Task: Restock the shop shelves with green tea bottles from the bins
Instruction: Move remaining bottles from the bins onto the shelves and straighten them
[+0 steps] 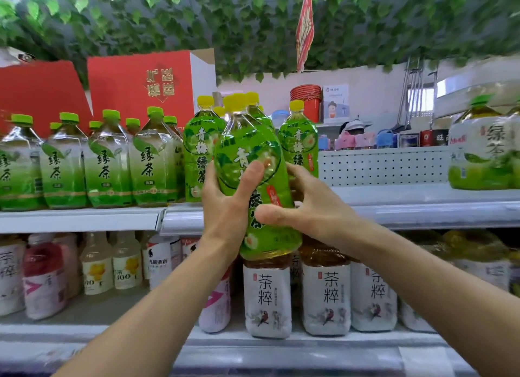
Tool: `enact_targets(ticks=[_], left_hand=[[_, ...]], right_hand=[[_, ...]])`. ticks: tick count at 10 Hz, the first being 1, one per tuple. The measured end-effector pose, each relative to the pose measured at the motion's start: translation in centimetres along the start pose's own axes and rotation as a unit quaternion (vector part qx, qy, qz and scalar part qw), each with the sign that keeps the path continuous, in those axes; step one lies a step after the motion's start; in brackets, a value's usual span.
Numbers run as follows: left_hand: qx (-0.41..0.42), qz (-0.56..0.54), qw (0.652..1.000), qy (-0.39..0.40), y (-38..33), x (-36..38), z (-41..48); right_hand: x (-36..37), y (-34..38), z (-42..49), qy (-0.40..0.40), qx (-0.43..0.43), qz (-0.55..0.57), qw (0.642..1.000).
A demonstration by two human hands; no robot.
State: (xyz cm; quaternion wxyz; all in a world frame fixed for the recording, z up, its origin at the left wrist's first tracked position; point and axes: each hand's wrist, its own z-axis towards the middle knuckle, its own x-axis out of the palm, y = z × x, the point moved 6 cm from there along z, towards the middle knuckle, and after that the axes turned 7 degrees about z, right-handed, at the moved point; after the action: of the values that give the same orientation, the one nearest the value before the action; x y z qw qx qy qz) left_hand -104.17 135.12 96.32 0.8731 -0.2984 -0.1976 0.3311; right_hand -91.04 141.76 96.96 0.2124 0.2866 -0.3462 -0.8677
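A large green tea bottle (pixel 254 154) with a yellow cap and bright green label is held upright in front of the top shelf (pixel 422 205). My left hand (pixel 228 205) wraps its left side, thumb across the label. My right hand (pixel 312 208) grips its right side, thumb on the lower label. The bottle's base hangs below the shelf edge. Matching yellow-capped bottles stand on the shelf behind it, one to the left (pixel 197 151) and one to the right (pixel 299 140).
Green-capped tea bottles (pixel 109 163) fill the top shelf's left part. More stand at the far right (pixel 478 146). White-labelled tea bottles (pixel 326 295) and other drinks line the lower shelf. Red boxes (pixel 140 87) stand behind. Bare shelf surface lies right of the held bottle.
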Motion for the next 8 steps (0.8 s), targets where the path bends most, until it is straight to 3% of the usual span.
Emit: enact_targets(ticks=[1,2,3,4,5,6,7,8], left_hand=[[0.051,0.034,0.998,0.022,-2.0,1.9,-0.6],[0.093,0.03,0.993,0.071,-3.2,3.8,-0.2],[0.057,0.01,0.984,0.171,-4.1,6.4,0.5],[0.043,-0.019,0.978,0.201,-4.1,8.8,1.7],[0.099,0.138,0.965,0.2,-2.5,11.0,2.6],[0.149,0.311,0.911,0.227,0.1,12.6,3.2],[0.243,0.446,0.834,0.214,0.9,13.2,4.3],[0.317,0.601,0.711,0.18,0.8,13.9,5.9]], right_hand=[[-0.9,0.2,-0.6,0.003,-0.032,0.036,0.999],[-3.1,0.9,-1.3,-0.075,-0.084,0.012,0.994],[-5.7,1.2,-2.1,-0.138,-0.122,0.02,0.983],[-8.9,1.3,-1.8,-0.194,-0.132,-0.001,0.972],[-12.2,0.7,-0.4,-0.237,-0.128,-0.016,0.963],[-15.1,-1.2,1.2,-0.257,-0.098,-0.012,0.961],[-17.0,-3.5,2.2,-0.263,-0.048,-0.021,0.963],[-18.1,-5.5,3.1,-0.272,-0.016,-0.004,0.962]])
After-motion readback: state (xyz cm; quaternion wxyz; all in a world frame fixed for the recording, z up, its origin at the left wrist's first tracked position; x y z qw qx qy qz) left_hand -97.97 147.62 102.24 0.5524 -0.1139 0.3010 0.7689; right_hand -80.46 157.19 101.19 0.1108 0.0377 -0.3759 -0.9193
